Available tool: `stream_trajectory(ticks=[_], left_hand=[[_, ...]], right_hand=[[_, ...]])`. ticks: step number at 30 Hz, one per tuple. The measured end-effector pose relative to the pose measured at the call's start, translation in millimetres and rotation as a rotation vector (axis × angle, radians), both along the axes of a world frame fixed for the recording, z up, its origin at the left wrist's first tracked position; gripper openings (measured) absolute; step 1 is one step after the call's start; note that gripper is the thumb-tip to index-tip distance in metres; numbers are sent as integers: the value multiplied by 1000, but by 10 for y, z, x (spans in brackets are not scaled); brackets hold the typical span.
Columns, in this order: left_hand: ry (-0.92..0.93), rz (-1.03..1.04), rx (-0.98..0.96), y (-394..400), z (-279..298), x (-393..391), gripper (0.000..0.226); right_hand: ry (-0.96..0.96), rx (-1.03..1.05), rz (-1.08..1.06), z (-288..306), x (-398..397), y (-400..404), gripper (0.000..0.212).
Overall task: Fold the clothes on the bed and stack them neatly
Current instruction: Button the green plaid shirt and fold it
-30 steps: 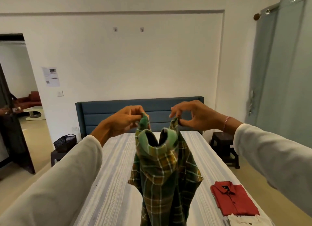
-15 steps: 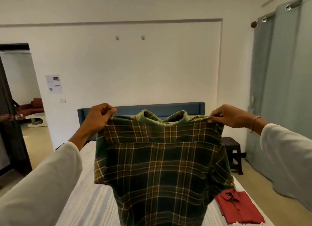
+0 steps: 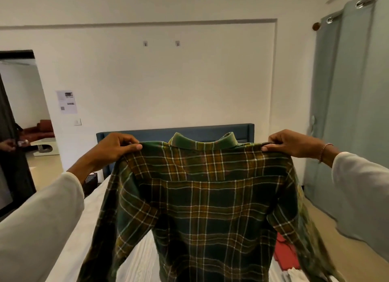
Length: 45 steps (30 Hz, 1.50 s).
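Note:
I hold a green and yellow plaid shirt (image 3: 210, 208) spread out in the air above the bed (image 3: 134, 258), its back towards me and its collar on top. My left hand (image 3: 114, 148) grips the left shoulder seam. My right hand (image 3: 292, 143) grips the right shoulder seam. Both sleeves hang down at the sides. A folded red shirt (image 3: 284, 254) lies on the bed at the lower right, mostly hidden behind the plaid shirt, with a white garment (image 3: 294, 274) just in front of it.
A blue headboard (image 3: 210, 132) stands against the white wall. Grey-green curtains (image 3: 353, 113) hang on the right. A black basket (image 3: 90, 177) sits left of the bed. An open doorway (image 3: 23, 117) at far left shows another person's hand.
My hands have moved from the collar out to the shoulders and pulled apart, so the bunched shirt now hangs stretched wide with its sleeves dropped at the sides.

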State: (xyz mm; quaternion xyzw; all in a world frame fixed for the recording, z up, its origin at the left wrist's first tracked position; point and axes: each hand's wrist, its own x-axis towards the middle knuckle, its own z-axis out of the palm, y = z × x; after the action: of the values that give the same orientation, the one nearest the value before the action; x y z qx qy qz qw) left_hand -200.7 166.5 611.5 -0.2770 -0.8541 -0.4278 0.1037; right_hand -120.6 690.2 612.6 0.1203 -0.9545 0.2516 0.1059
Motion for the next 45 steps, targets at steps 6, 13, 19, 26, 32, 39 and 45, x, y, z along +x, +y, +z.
stream_trajectory(ticks=[6,13,19,26,32,39,45], left_hand=[[-58,-63,-4,-149,-85,170,31],[-276,-190,-47,-464,-246,646,34],[-171,-142,-29,-480,-363,1249,34],[-58,-42,61,-507,-312,1882,17],[-63,10,81,-541,-297,2285,18],[-115,31,4,-501,-438,2446,14],[-182,96,-108,-296,-1176,1895,23]], right_hand=[[-64,-42,12,-70,303,-139,41],[-245,-271,130,-237,826,-228,45],[-287,-349,191,-278,1344,-203,47],[-199,-343,177,-254,1997,-268,30],[25,-432,66,-312,2364,-316,34],[13,-335,-17,-420,2525,-362,36],[-61,-258,-99,-1115,1984,-374,30]])
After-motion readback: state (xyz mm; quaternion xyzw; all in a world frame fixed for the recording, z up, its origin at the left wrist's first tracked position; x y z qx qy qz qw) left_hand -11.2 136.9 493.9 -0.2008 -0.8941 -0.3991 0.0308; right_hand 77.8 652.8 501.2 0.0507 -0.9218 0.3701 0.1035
